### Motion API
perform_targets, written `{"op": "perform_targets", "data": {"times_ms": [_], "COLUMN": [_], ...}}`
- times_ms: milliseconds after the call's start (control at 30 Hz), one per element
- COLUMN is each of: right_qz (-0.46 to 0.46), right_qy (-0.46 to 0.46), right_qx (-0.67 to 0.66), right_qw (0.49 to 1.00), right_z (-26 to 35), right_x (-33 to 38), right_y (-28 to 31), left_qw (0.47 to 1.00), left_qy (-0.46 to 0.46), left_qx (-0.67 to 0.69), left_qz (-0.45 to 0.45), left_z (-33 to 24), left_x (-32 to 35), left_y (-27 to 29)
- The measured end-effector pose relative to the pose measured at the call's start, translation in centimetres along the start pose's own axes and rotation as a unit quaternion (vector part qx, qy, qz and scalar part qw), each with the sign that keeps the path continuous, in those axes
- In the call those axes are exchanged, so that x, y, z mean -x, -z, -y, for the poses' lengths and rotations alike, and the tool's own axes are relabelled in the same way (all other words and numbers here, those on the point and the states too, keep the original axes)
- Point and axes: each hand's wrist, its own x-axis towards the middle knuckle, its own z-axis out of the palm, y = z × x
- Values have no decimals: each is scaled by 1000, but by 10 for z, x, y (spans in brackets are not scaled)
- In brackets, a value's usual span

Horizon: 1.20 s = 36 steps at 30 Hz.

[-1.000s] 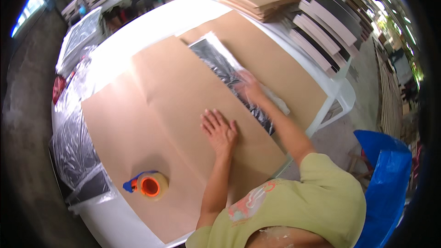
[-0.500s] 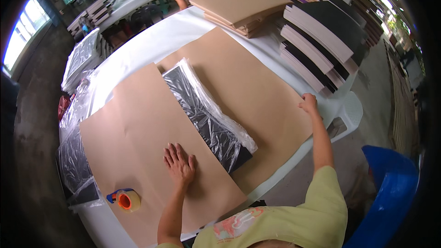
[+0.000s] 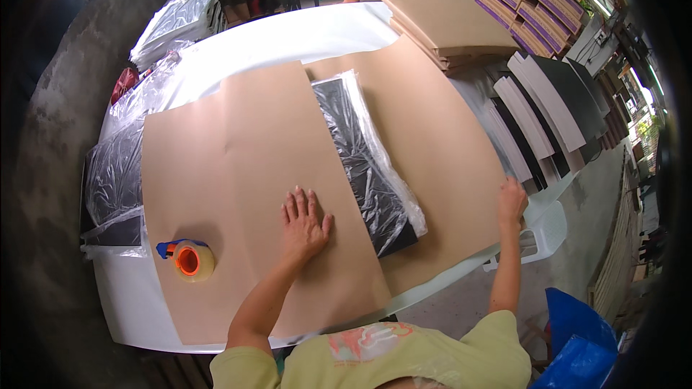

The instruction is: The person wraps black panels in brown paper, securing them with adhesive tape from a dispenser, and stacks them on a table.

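Note:
Brown kraft paper (image 3: 238, 130) covers much of the table, its left part lying over a flat black pack in clear plastic wrap (image 3: 364, 166). The pack's right side and bunched plastic edge show on top of more brown paper (image 3: 440, 151). I cannot tell if this is one folded sheet or two. Palm down, my left hand (image 3: 304, 227) rests on the left part with fingers spread. My right hand (image 3: 512, 202) is closed at the right edge of the brown paper, its fingertips partly hidden. A tape roll on an orange and blue dispenser (image 3: 189, 259) sits on the paper, left of my left hand.
Plastic-wrapped black panels (image 3: 115, 180) lie at the left. Folded brown paper (image 3: 447, 21) is stacked at the far right, near black and white boards (image 3: 548, 115). Beside the table stand a white plastic stool (image 3: 544, 234) and something blue (image 3: 577, 338). People are in the background.
The view has turned, so the stacks and table have shifted in the picture. My left hand stays flat on the paper, and my right hand remains at its right edge.

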Motion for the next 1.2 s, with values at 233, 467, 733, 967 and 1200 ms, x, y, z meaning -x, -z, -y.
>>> {"op": "perform_targets", "data": {"times_ms": [233,467,733,967,1200], "right_qz": [110,160,406,462,444], "right_qy": [70,241,374,332,364], "right_qx": [66,21,-342,-362,-397], "right_qw": [989,957,761,738,716], "right_z": [75,206,343,329,317], "right_x": [43,134,227,235,239], "right_y": [50,109,70,41,-8], "left_qw": [991,978,966,773,830], "left_qy": [-102,-192,-185,49,36], "left_qx": [79,76,182,624,546], "left_qz": [45,34,7,-102,-108], "left_z": [33,73,94,102,102], "left_x": [-9,-15,-19,-22,-30], "left_y": [13,13,-26,-9,-5]}}
